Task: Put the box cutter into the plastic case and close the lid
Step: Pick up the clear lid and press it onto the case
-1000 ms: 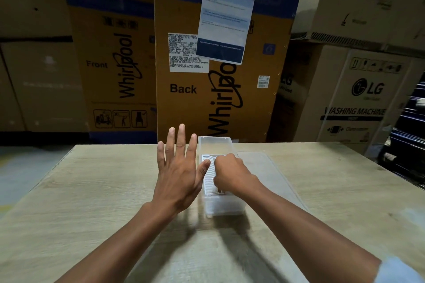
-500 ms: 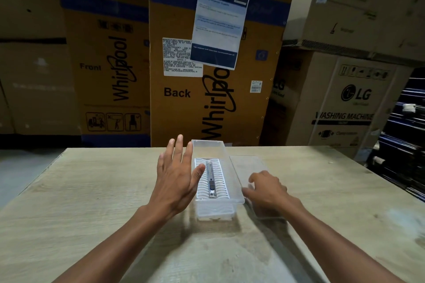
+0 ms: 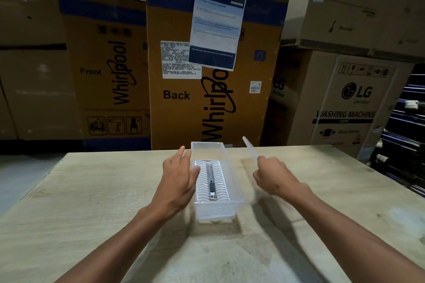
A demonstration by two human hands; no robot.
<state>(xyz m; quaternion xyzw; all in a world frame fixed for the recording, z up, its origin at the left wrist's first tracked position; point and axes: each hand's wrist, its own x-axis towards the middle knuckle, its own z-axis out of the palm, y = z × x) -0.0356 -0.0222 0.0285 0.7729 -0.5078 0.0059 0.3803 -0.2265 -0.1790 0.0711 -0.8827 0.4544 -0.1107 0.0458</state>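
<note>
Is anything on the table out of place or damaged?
Nothing stands out. The box cutter lies straight on the ribbed tray inside the plastic case. The right hand holds the lid tilted beside it, not yet fitted.

Dim warehouse light, soft shadows, blurred edges

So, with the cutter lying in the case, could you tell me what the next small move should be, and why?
Probably swing the lid over the plastic case and lower it. The box cutter already lies on the ribbed insert, the case is open on top, the right hand holds the lid tilted up beside it, and the left hand is at its left wall.
</note>
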